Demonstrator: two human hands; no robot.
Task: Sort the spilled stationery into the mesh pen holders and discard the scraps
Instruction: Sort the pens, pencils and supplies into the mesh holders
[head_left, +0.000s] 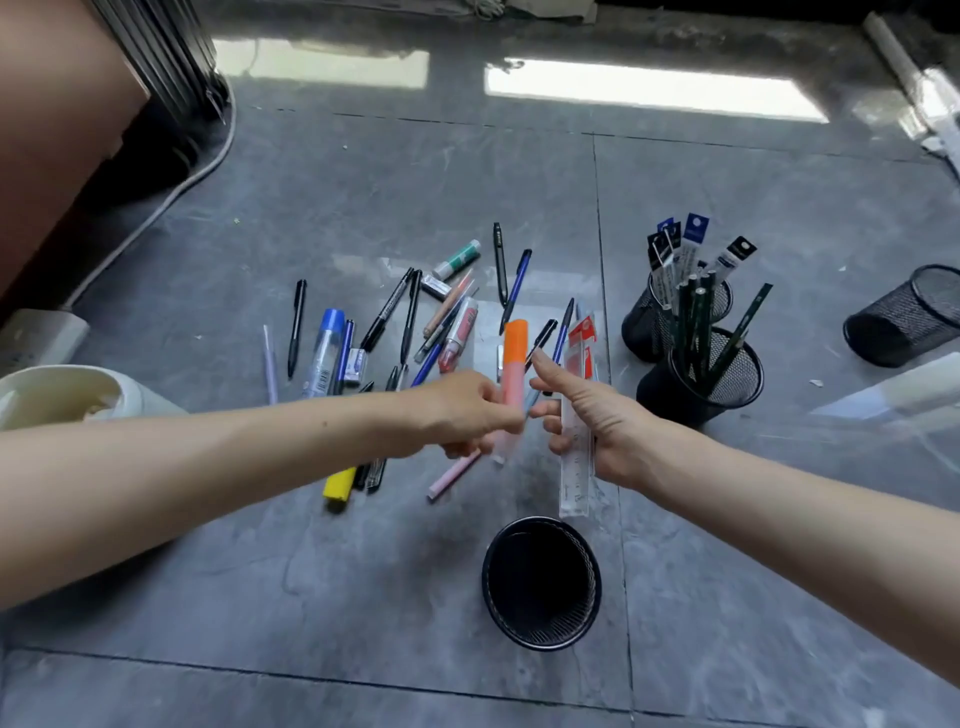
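My left hand grips an orange highlighter upright above the floor, orange cap pointing away. My right hand holds a clear plastic ruler together with a red-topped refill packet; its thumb stretches toward the highlighter. Several pens, markers and erasers lie scattered on the grey tiles beyond my hands. An empty black mesh holder stands just in front of me. To the right, one mesh holder contains green pencils and another behind it contains refill packets.
A fourth mesh holder lies on its side at the far right. A cream bin stands at the left under my forearm. A yellow marker and a pink pen lie below my left wrist. A cable runs along the left.
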